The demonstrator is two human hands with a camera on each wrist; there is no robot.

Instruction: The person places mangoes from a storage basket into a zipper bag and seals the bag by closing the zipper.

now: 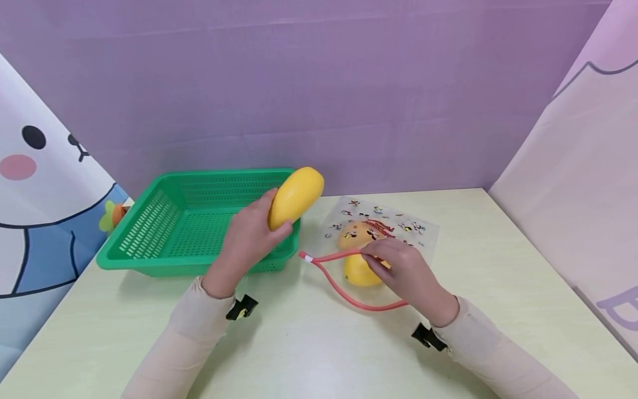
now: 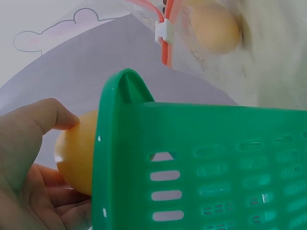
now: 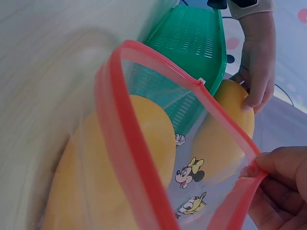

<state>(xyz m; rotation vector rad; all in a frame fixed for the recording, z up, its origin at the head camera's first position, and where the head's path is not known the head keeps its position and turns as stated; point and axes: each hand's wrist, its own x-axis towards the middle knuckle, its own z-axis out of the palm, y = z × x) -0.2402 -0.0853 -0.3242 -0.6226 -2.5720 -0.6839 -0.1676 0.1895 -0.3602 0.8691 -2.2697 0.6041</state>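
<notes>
So our head cam looks forward and down over the worktop [image 1: 309,354], far enough back that we get the left hand [image 1: 251,230], the right hand [image 1: 406,271], the green basket [image 1: 164,262] and the purple backdrop [image 1: 319,100] in one shot. Our left wrist cam is right up by the basket wall, tipped so the clear bag [image 1: 380,226] pokes in up top, while the right wrist one, rolled sideways, peers from super close through the bag's mouth toward the basket. All three views share the basket, bag and left hand's yellow fruit [image 1: 296,197].
</notes>
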